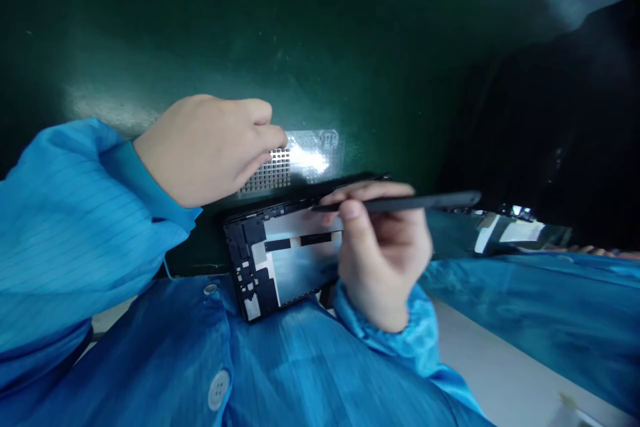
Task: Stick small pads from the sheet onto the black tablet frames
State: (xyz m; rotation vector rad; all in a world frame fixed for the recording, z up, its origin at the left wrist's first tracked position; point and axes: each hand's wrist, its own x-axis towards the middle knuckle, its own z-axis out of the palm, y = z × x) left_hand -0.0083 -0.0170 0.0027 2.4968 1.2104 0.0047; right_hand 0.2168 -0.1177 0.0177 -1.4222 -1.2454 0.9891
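Note:
My left hand [213, 147] is closed, its fingertips pinched at the left part of a clear sheet [313, 157]. Rows of small square pads [273, 172] cover that part of the sheet; whether a pad is between the fingers is hidden. In my right hand [385, 247] is a slim black tool [425, 202], tapered at its left end like tweezers or a spudger. Its tip is over the upper edge of an opened tablet-like device [305, 273], whose silvery inside and dark parts show. The device lies tilted at the table's near edge, against my blue smock, partly covered by my right hand.
The dark green table [325, 47] stretches away in front. To the right are a dark shape [540, 113], another blue-clothed person [550, 307] and some small white and metallic items [515, 229]. Below right shows a pale surface [495, 360].

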